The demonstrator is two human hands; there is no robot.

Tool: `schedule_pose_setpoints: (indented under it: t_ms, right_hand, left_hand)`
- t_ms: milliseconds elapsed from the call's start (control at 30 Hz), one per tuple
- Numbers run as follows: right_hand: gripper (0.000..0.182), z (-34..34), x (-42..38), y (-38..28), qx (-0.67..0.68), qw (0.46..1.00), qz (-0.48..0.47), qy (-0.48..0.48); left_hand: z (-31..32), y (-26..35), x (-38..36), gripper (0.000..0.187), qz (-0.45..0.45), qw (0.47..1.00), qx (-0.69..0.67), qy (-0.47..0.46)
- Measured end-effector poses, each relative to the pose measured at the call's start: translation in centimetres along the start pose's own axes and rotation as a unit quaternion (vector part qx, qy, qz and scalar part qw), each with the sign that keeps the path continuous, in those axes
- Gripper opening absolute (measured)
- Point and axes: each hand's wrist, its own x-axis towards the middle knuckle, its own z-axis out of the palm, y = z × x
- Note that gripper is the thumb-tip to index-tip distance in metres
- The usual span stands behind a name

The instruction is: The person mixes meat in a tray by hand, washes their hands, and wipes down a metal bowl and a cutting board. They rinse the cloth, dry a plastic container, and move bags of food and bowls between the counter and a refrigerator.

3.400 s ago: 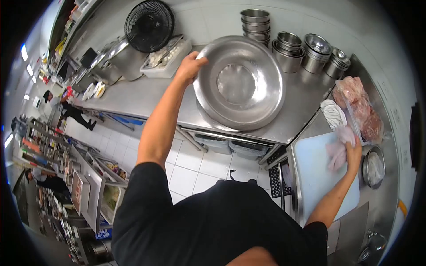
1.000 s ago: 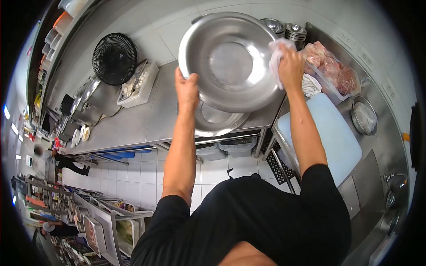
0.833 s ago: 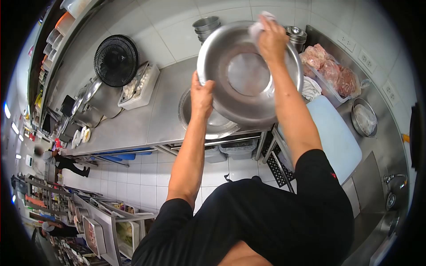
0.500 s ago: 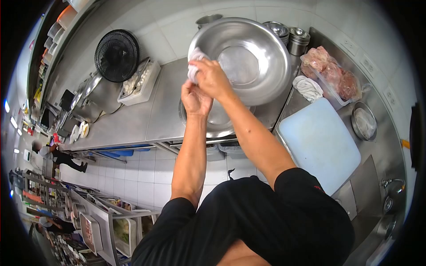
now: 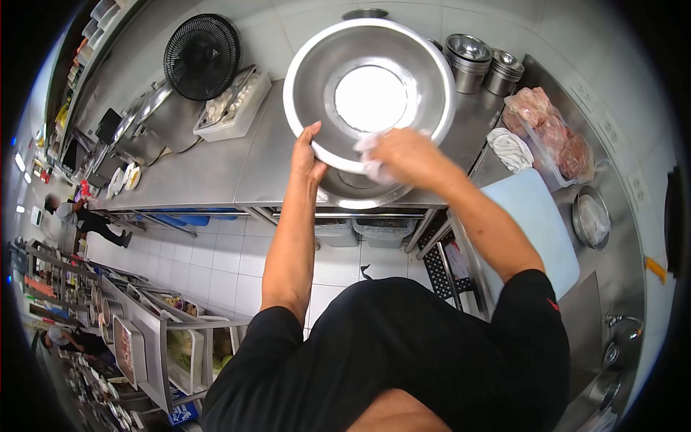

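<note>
Head view: the left hand (image 5: 309, 158) is gripping the near-left rim of the large steel bowl (image 5: 371, 93), partly closed, with the thumb lying at the rim and the other fingers mostly out of sight. The right hand (image 5: 414, 158) is blurred; it is curling around the pale cloth (image 5: 374, 158) and pressing it at the bowl's near rim. How tightly its fingers are closing cannot be told.

The large steel bowl is tilting, its inside facing the camera, above the steel counter (image 5: 209, 173). 1 second bowl (image 5: 360, 191) is showing beneath its near edge. To the right, 2 stacks of steel containers (image 5: 468, 65) are standing near the wall. Beyond them, a white folded cloth (image 5: 509, 150) is lying just beside the clear tub (image 5: 551, 155) that is holding bagged raw meat (image 5: 554, 133). The pale blue cutting board (image 5: 536, 223) is lying nearer the wearer, and 1 small bowl (image 5: 592, 217) is sitting to its right.
</note>
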Motion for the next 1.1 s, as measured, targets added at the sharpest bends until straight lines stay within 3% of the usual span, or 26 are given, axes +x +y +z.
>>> schedule_pose_setpoints:
  t_ms: [67, 200, 300, 367, 400, 467, 533, 600, 667, 733, 767, 833, 900, 1033, 1100]
  right_hand:
    - [0.013, 0.0, -1.7, 5.5, -0.174, 0.969, 0.132, -0.114]
    - [0.031, -1.6, 0.5, 12.0, -0.217, 0.925, 0.304, 0.071]
    - [0.045, 3.4, 3.2, 13.1, -0.099, 0.913, 0.299, 0.257]
    - [0.05, 6.8, 5.2, 9.5, -0.087, 0.921, 0.281, 0.256]
    - [0.048, 7.5, 6.0, 6.8, -0.021, 0.935, 0.261, 0.237]
    - [0.037, 9.3, 6.3, 3.5, 0.183, 0.931, 0.25, 0.195]
    - [0.034, 7.7, 5.8, 1.7, 0.196, 0.961, 0.19, 0.048]
    - [0.034, 3.5, 5.5, 0.8, 0.264, 0.944, 0.2, -0.013]
    - [0.034, 0.3, 4.7, 1.5, 0.26, 0.946, 0.187, 0.046]
    - [0.034, -4.8, 2.4, 0.9, 0.273, 0.918, 0.281, 0.06]
    - [0.046, -4.9, 0.2, 2.5, 0.276, 0.909, 0.296, 0.1]
    - [0.05, -6.3, -4.0, 3.5, 0.232, 0.892, 0.373, 0.106]
    - [0.05, -3.1, -10.4, 8.2, 0.112, 0.92, 0.346, 0.148]
    - [0.044, -5.2, -17.5, 6.8, 0.103, 0.842, 0.514, 0.123]
    - [0.042, -6.1, -19.4, 6.3, 0.127, 0.817, 0.542, 0.15]
  left_hand:
    - [0.5, 0.7, -1.3, 0.03, 0.006, 0.998, 0.068, 0.011]
    - [2.0, -0.5, -3.2, 0.04, -0.031, 0.987, 0.161, -0.001]
    - [4.0, -2.5, -4.5, 0.042, -0.024, 0.98, 0.197, -0.031]
    - [4.1, -3.2, -3.7, 0.039, 0.003, 0.967, 0.254, -0.025]
    - [4.0, -3.1, -3.1, 0.037, 0.012, 0.95, 0.311, -0.008]
    - [3.1, -2.0, -2.4, 0.028, 0.017, 0.954, 0.299, 0.011]
    - [1.4, -0.3, -1.7, 0.018, 0.013, 0.981, 0.189, 0.031]
    - [-2.2, 1.1, 0.7, 0.015, 0.029, 0.987, 0.141, 0.065]
    - [-1.7, 3.5, 0.8, 0.016, 0.069, 0.984, 0.144, 0.084]
    - [-3.6, 5.8, 3.2, 0.024, 0.092, 0.984, 0.119, 0.091]
    - [-4.3, 6.7, 3.9, 0.029, 0.087, 0.982, 0.132, 0.107]
    - [-7.8, 8.7, 7.0, 0.038, 0.067, 0.976, 0.153, 0.139]
    - [-9.5, 9.4, 8.0, 0.041, 0.036, 0.983, 0.073, 0.167]
    - [-13.5, 8.9, 10.3, 0.053, -0.045, 0.968, 0.082, 0.231]
    - [-13.6, 7.2, 9.7, 0.06, -0.054, 0.964, 0.133, 0.224]
